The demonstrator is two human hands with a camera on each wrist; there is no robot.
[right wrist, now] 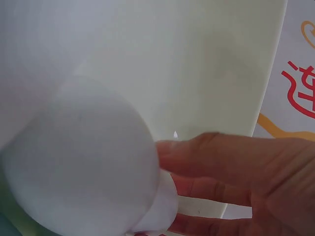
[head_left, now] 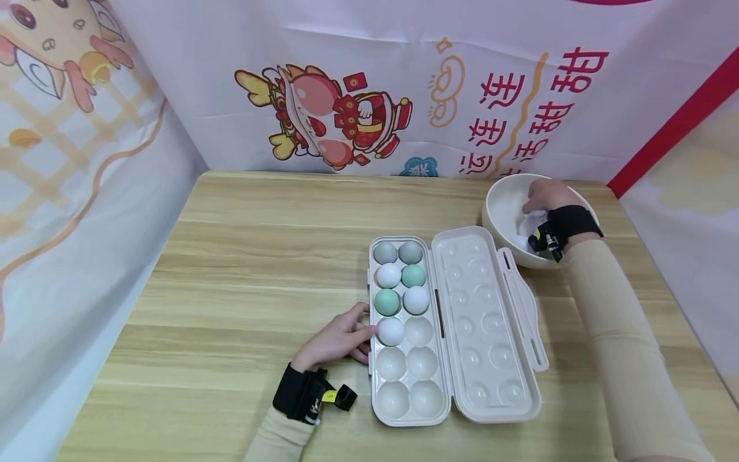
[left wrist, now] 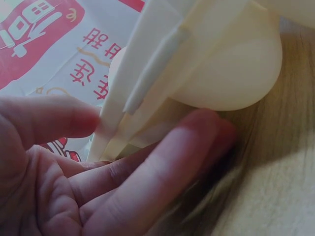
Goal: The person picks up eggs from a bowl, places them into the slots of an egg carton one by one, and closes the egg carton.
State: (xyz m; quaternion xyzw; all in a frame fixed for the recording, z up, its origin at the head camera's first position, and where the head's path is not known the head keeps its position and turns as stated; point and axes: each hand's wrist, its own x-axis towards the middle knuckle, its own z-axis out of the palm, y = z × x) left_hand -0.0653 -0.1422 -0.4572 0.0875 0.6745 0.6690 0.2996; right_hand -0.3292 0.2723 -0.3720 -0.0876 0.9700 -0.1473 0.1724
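An open white plastic egg box [head_left: 407, 422] lies on the table, several white, green and grey eggs in its far hollows. My left hand [head_left: 340, 337] grips the box's left edge, thumb at the rim beside a white egg [head_left: 390, 332], other fingers lower down. In the left wrist view that thumb [left wrist: 64, 120] and the fingers bracket the thin rim [left wrist: 110, 123]. My right hand [head_left: 548, 194] reaches down into the white bowl [head_left: 501, 212]. In the right wrist view, its fingers curl round a white egg [right wrist: 165, 209], partly hidden behind a larger-looking white egg [right wrist: 81, 162].
The box's lid [head_left: 473, 321] lies folded back to the right, with its latch flap [head_left: 522, 308] beside the bowl. The wood-patterned table [head_left: 260, 256] meets a printed cloth wall [head_left: 358, 38] at the back. More cloth hangs at left and right.
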